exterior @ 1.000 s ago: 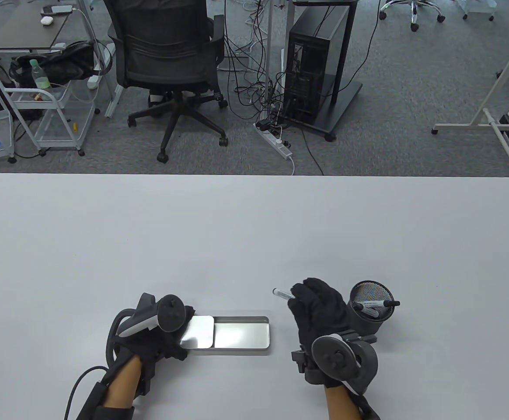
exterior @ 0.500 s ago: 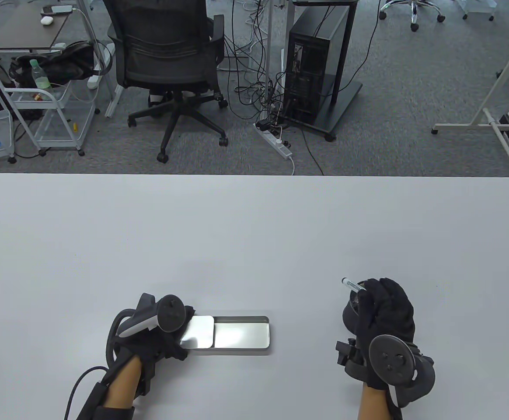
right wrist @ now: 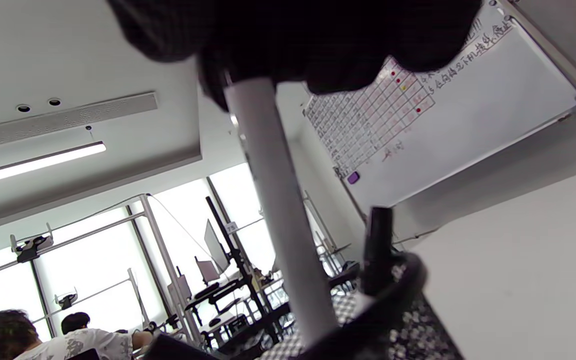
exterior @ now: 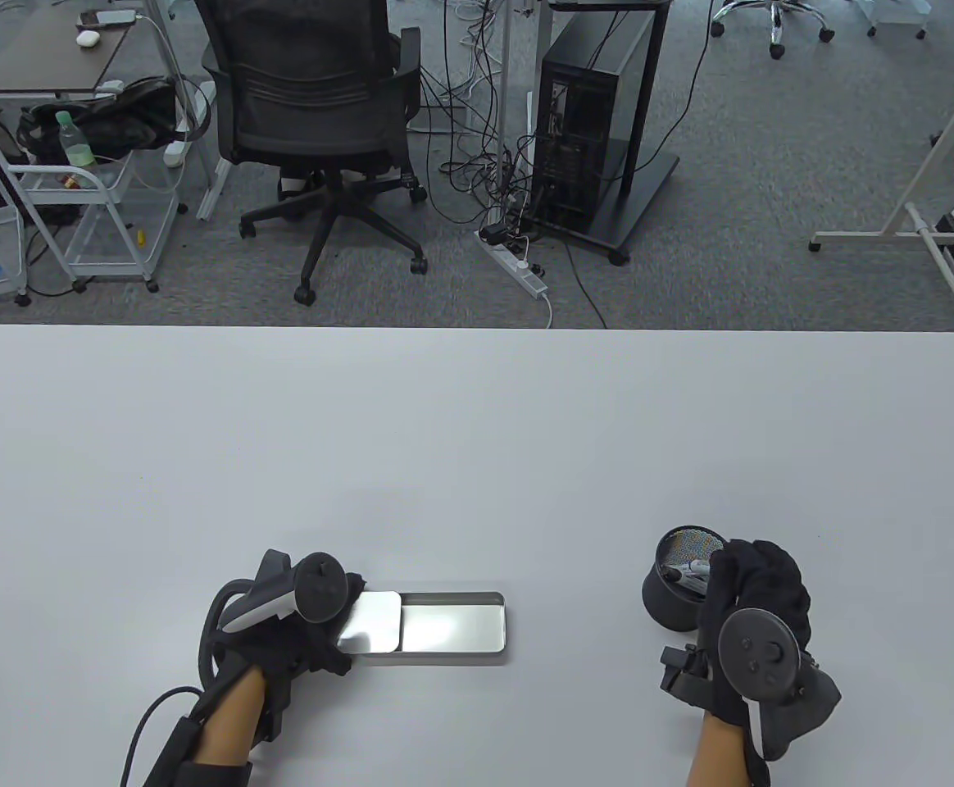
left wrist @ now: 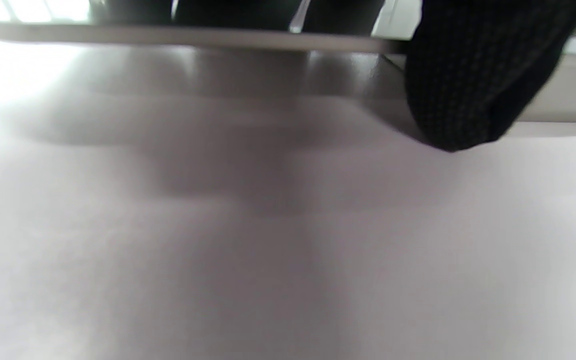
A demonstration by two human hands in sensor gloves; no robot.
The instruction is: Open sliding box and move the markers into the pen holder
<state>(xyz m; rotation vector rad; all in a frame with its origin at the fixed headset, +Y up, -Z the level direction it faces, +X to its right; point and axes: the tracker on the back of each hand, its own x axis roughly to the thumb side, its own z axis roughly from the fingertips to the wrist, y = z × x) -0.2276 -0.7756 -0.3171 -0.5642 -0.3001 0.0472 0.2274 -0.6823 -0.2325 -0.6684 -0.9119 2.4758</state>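
Observation:
The metal sliding box [exterior: 452, 629] lies open near the table's front edge, its tray showing nothing inside. Its lid [exterior: 372, 621] is slid to the left, and my left hand [exterior: 325, 615] grips that lid end; a gloved fingertip [left wrist: 468, 90] rests against the box edge [left wrist: 193, 37]. The black mesh pen holder [exterior: 678, 586] stands at the right with markers [exterior: 688, 574] inside. My right hand [exterior: 739, 574] is over the holder's right rim and pinches a white marker [right wrist: 278, 200], whose lower end is inside the pen holder [right wrist: 393, 320] beside a black-capped marker [right wrist: 379, 240].
The white table [exterior: 477, 426] stretches wide behind both hands. Beyond its far edge stand an office chair [exterior: 313, 106], a computer tower [exterior: 583, 131] with cables, and a white cart [exterior: 75, 188].
My right hand carried the marker from near the box rightward to the pen holder and lowered its end into the holder. The left hand and box stayed put.

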